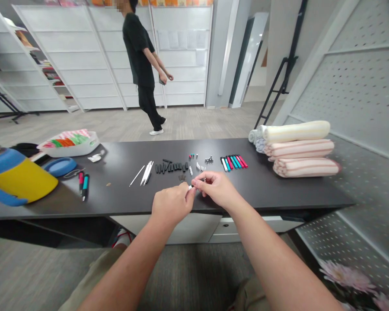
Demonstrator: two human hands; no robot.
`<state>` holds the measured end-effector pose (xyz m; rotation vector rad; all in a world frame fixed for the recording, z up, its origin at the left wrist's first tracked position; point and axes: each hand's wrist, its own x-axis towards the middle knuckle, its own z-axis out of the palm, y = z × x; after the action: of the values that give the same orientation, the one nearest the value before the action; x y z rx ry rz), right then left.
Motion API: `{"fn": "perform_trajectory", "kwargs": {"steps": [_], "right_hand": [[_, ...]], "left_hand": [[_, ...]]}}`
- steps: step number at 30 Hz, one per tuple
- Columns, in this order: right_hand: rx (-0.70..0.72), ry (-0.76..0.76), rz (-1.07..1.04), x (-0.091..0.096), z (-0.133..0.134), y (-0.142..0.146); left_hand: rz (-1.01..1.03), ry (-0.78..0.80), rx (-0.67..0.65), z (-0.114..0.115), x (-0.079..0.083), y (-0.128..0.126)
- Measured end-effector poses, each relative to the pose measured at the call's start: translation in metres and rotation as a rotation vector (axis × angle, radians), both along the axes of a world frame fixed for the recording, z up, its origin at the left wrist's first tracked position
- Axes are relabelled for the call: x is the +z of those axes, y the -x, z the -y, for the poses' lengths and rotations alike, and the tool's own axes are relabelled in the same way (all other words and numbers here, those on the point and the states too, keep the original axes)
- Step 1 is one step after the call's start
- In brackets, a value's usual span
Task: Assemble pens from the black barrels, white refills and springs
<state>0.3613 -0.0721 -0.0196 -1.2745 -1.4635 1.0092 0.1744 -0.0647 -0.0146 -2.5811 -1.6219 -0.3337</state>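
Observation:
Near the table's front edge, my left hand [172, 202] and my right hand [215, 186] meet, both closed in a pinch. Between their fingertips is a small white-and-dark pen part [190, 187], mostly covered by the fingers. Just beyond lie tiny brown springs [182, 177], small white parts [200, 166] and silver tips [209, 160]. Black pen grips [171, 167] form a row behind my left hand, with white refills [146, 173] to their left. Coloured pen barrels [234, 163] in white, red, teal and black lie side by side beyond my right hand.
Two pens [85, 187] lie at the left, near a blue ring-shaped object [60, 166] and a yellow-and-blue visor [22, 177]. A white basket [73, 150] holds colourful packets. Rolled towels [300, 149] are stacked at the right. Across the room, a person [141, 56] walks past white shelves.

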Motion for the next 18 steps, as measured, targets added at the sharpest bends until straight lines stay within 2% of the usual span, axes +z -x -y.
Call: {"fn": "perform_trajectory", "kwargs": {"steps": [10, 18], "right_hand": [[-0.027, -0.033, -0.025, -0.0021, -0.0011, -0.0010], [-0.060, -0.050, 0.056, 0.0017, 0.0008, 0.0015]], "left_hand": [[0.003, 0.054, 0.149, 0.0023, 0.0065, -0.0039], [0.008, 0.072, 0.188, 0.0002, 0.0083, -0.0002]]}}
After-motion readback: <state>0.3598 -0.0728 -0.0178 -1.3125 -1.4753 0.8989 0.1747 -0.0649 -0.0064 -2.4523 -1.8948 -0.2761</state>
